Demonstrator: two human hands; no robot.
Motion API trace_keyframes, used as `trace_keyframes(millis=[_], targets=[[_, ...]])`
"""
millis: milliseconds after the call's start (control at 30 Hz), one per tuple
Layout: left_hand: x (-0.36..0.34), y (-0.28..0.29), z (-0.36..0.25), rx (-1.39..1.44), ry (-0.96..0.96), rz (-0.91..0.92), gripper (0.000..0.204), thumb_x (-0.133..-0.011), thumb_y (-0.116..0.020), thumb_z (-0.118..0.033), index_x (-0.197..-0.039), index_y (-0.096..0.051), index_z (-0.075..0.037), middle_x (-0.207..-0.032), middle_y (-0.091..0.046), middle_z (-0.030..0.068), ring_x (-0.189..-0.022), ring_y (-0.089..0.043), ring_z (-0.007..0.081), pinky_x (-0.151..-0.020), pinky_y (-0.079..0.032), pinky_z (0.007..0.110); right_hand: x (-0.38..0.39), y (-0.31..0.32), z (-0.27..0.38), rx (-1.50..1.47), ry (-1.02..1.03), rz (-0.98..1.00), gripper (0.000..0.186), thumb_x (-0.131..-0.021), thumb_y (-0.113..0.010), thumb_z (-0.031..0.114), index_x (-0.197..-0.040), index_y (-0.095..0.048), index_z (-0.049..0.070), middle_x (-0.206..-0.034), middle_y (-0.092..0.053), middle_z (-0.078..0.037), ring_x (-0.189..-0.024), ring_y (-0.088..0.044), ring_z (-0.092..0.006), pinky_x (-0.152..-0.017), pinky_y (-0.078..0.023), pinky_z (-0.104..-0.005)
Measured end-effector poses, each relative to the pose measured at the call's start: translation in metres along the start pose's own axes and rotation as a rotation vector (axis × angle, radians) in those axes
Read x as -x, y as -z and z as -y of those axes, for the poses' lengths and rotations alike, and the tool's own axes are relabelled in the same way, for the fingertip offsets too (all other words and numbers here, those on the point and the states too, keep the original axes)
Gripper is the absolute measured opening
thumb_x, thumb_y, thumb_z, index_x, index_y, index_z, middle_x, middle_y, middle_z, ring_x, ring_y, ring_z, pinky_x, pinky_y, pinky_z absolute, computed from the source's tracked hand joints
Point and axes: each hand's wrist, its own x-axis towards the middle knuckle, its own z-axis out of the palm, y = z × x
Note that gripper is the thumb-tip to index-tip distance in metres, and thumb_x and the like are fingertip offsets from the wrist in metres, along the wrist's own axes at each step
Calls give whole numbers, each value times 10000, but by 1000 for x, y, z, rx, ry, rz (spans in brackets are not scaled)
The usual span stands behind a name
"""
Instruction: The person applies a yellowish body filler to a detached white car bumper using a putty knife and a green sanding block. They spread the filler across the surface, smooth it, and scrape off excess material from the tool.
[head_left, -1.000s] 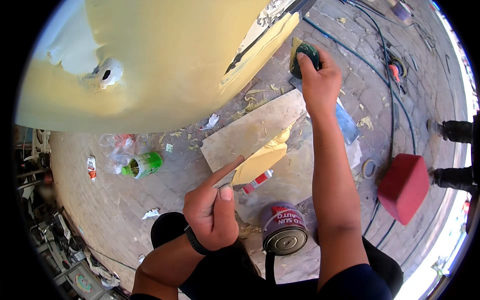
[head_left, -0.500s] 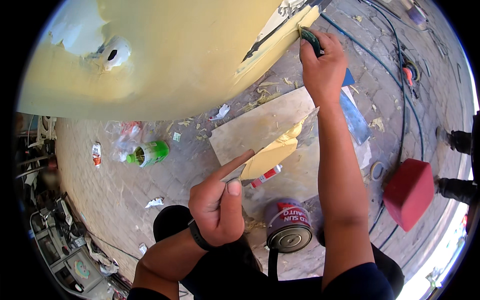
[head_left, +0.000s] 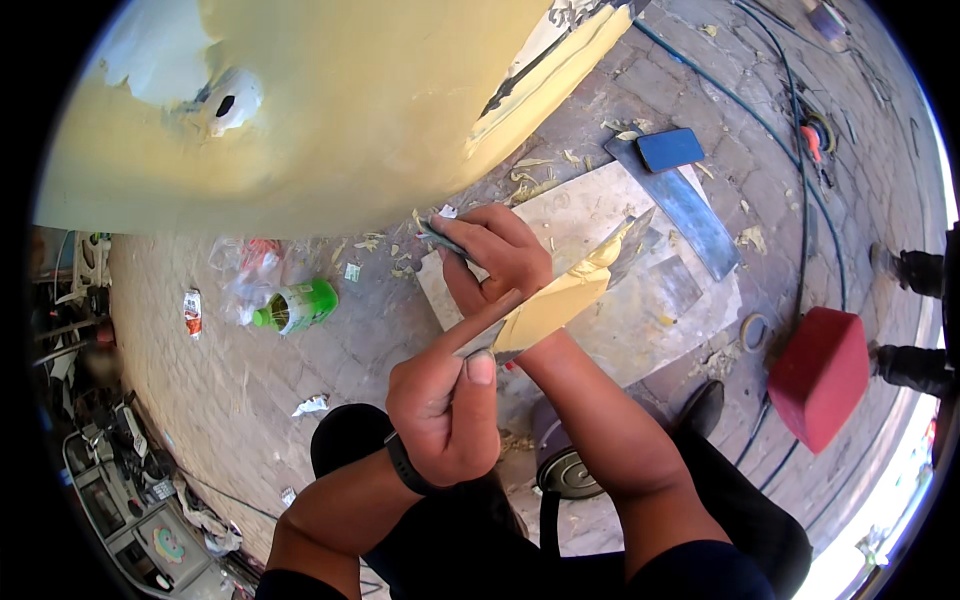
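Yellow putty (head_left: 560, 303) sits in a thick layer on a flat metal blade (head_left: 474, 342), over the board and below the panel. Left hand (head_left: 445, 415) pinches the blade's near end, thumb on top, index finger stretched along the edge. Right hand (head_left: 505, 255) is just beyond, fingers closed on a small dark green scraper (head_left: 440, 236); its forearm passes under the blade. Scraper is apart from the putty. Big yellow-coated panel (head_left: 330, 110) fills the upper left, with a hole in a white patch. Pale board (head_left: 705, 312) lies on the paving beneath; phone (head_left: 670, 150) rests on a metal plate (head_left: 700, 225) at its far right. Tin (head_left: 570, 474) partly hidden by right forearm. Green bottle (head_left: 307, 304) on its side, left; red block (head_left: 818, 380), right.
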Motion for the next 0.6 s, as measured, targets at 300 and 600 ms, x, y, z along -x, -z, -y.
trace_keyframes(millis=[300,600], targets=[[3,-7,14,16,-86,-104,378,-1018,-488,-19,-1300,-647,174,-830,-711,71,-606,-419,10,-532,-341,216,-154,139,-97,346,-39,-338,292,-961,-736,184,-1192,-767,8,-924,-767,-54,-811,-663,-107,-769,-548,-302],[4,-4,16,15,-78,-78,295,-1021,-503,-22,-1153,-664,186,-1250,-737,288,-617,-484,29,-553,-409,227,-197,131,-94,434,-45,-210,309,-948,-738,240,-1190,-774,51,-972,-752,-130,-846,-703,-242,-803,-544,-342]])
